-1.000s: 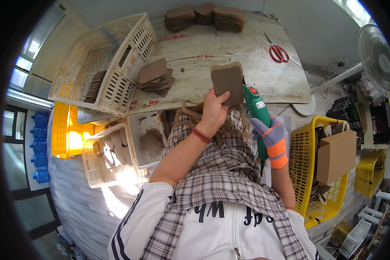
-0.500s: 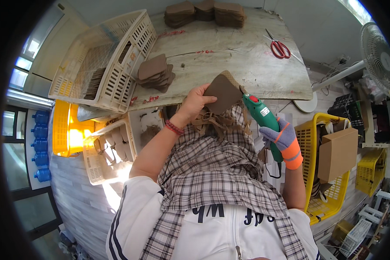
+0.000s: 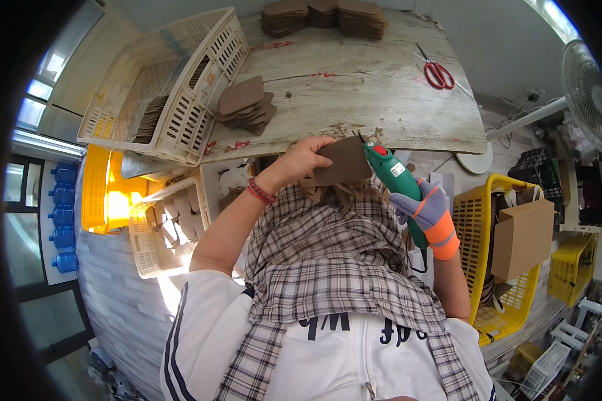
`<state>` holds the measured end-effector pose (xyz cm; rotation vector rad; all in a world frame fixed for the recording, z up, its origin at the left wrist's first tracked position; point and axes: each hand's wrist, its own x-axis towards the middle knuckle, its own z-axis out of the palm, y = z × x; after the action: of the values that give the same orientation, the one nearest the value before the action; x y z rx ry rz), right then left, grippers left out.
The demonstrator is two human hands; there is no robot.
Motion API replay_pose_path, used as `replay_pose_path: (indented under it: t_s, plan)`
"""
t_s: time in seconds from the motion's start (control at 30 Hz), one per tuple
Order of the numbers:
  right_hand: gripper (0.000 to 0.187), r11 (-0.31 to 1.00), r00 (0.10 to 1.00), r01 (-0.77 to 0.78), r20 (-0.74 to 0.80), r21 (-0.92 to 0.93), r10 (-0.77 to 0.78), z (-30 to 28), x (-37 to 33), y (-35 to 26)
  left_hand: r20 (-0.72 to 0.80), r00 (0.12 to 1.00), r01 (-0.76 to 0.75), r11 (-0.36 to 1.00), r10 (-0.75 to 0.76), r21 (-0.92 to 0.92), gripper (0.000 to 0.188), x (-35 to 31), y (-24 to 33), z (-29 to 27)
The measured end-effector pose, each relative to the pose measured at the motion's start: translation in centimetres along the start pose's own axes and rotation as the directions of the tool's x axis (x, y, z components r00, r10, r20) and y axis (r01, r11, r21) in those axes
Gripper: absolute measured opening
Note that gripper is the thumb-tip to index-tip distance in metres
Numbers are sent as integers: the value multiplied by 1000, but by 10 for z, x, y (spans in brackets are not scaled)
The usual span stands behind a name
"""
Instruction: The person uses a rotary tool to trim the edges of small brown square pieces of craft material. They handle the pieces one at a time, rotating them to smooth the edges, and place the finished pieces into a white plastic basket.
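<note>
My bare left hand [image 3: 302,162] pinches a flat brown piece [image 3: 344,162] with rounded corners over my lap, just off the table's front edge. In my gloved right hand [image 3: 423,212] is a green corded electric cutter [image 3: 394,172] with a red button. Its dark tip points away from me and lies against the brown piece's upper right corner. Thin brown offcut strips [image 3: 341,194] hang below the piece on my plaid apron [image 3: 321,247]. The fingers of my right hand wrap round the cutter's lower body.
The worn table [image 3: 354,87] carries a loose brown stack [image 3: 244,107], several stacks [image 3: 362,19] at its far edge, red-handled scissors [image 3: 439,75] and a white crate [image 3: 201,87]. Right of me stands a yellow basket [image 3: 471,234] holding a cardboard box [image 3: 523,238]. A fan [image 3: 588,93] is at far right.
The brown piece has turned and dropped slightly toward me; the tan fringe along its upper right edge no longer shows. The cutter has shifted slightly left, its tip now at the piece's corner.
</note>
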<state>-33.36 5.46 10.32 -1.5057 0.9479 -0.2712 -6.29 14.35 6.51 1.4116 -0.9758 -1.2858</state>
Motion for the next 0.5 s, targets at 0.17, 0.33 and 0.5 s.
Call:
replay_pose_path:
  t_s: [0.17,0.33,0.5]
  plan:
    - [41,1000,1000,-3,10,29,3,1,-4,-1,-215,973,-72,995,84,65,20,-3,1,-17]
    - [41,999,999,12,50,-40,-10,0,0,14,-284,958,-131,950,48,-282,21,-8,-5,-26]
    - [41,1000,996,27,81,-14,-25,6,-4,9,-229,972,-116,957,54,-267,18,-12,-6,-32]
